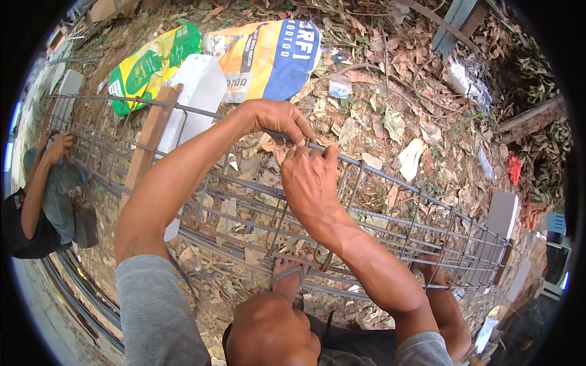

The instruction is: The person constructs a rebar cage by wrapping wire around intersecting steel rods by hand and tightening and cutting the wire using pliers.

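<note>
Both my hands meet at the top steel bar (390, 177) of a long rebar cage (360, 222). My left hand (278, 120) bends down over the bar, its fingers pinched together. What lies between those fingertips is hidden. Just below and against it, my right hand (310, 180) is closed with its fingers curled over the same bar. Square stirrups (351, 189) cross the long bars to the right of my hands. My sandalled foot (287, 271) is on the ground beneath the cage.
A wooden plank (146, 143) and pale block (198, 85) stand at the cage's left part; another block (497, 235) is at its right end. Behind lie a mortar sack (268, 58) and a green-yellow sack (155, 67). A co-worker's hand (61, 146) touches the cage's far left.
</note>
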### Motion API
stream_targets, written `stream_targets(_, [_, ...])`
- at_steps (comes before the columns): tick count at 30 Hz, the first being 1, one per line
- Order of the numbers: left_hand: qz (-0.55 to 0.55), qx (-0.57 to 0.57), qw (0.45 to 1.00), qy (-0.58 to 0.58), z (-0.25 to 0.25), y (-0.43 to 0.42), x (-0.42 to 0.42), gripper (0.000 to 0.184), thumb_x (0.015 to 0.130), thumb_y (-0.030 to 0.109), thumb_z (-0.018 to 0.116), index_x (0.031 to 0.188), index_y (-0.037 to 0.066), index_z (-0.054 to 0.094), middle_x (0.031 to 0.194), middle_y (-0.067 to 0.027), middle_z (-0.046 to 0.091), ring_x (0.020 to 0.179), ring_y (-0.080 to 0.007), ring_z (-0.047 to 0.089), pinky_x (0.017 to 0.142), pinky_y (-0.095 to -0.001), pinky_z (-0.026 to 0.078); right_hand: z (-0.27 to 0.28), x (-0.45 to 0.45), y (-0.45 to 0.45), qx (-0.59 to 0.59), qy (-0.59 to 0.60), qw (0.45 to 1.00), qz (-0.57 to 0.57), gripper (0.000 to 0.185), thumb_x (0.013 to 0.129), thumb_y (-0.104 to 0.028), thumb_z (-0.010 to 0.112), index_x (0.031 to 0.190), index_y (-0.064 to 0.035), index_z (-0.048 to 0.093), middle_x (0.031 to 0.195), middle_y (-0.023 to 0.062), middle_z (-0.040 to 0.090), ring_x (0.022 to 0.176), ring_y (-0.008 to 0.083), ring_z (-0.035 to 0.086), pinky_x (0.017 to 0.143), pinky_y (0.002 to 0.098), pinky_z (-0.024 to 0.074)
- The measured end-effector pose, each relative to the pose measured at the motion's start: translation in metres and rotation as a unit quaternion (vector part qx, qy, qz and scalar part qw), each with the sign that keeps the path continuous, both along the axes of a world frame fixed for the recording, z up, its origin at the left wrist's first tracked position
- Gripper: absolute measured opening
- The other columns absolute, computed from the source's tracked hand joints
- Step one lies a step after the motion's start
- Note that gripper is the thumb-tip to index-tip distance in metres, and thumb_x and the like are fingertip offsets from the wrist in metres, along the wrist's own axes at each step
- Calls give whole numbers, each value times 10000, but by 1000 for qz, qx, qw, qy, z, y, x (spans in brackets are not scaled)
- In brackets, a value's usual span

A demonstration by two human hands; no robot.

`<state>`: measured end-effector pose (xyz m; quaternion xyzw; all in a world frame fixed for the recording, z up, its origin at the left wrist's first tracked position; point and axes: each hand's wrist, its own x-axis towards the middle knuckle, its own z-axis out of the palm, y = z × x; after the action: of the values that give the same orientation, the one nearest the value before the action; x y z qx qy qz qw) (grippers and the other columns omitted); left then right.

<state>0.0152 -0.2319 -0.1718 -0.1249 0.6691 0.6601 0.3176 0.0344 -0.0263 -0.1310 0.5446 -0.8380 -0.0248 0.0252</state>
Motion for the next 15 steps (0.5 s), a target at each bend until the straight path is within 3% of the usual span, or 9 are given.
stream_targets(3, [-2, -23, 1000, 17, 6, 5, 1, 467, 737, 136, 814, 1163, -38, 733, 888, -61, 742, 748, -107, 657, 639, -249, 518, 7, 9, 2, 41, -26, 999, -11, 83, 842, -82, 657, 845, -61, 737, 763, 115, 702, 668, 236, 707, 855, 462, 407])
stream_targets(4, [0, -32, 999, 25, 7, 6, 1, 507, 715, 137, 815, 1166, -74, 718, 880, -80, 741, 750, -115, 654, 642, -256, 509, 7, 4, 1, 52, -97, 994, -14, 106, 845, -96, 655, 848, -60, 755, 705, 109, 713, 617, 246, 711, 839, 481, 444])
stream_targets(7, [-24, -88, 994, 53, 8, 8, 3, 519, 695, 159, 818, 1152, -72, 731, 914, -96, 756, 762, -148, 668, 689, -299, 525, 6, 11, -3, 87, -115, 988, -46, 119, 850, -111, 657, 857, -66, 767, 695, 100, 728, 659, 241, 732, 733, 455, 504])
stream_targets(10, [-47, -159, 977, 131, 5, 9, 3, 518, 676, 183, 826, 1140, -35, 752, 895, -97, 760, 753, -175, 668, 732, -338, 529, 2, 15, -7, 144, -116, 982, -43, 105, 850, -149, 701, 867, -153, 804, 819, 58, 771, 727, 208, 753, 602, 467, 516])
stream_targets(15, [-51, -273, 927, 253, 15, 18, 21, 457, 726, 223, 831, 1149, 62, 769, 949, -115, 730, 921, -258, 683, 876, -367, 525, -5, 8, -12, 188, -107, 976, 4, 130, 863, -184, 697, 936, -145, 798, 810, 24, 767, 720, 206, 748, 481, 425, 497])
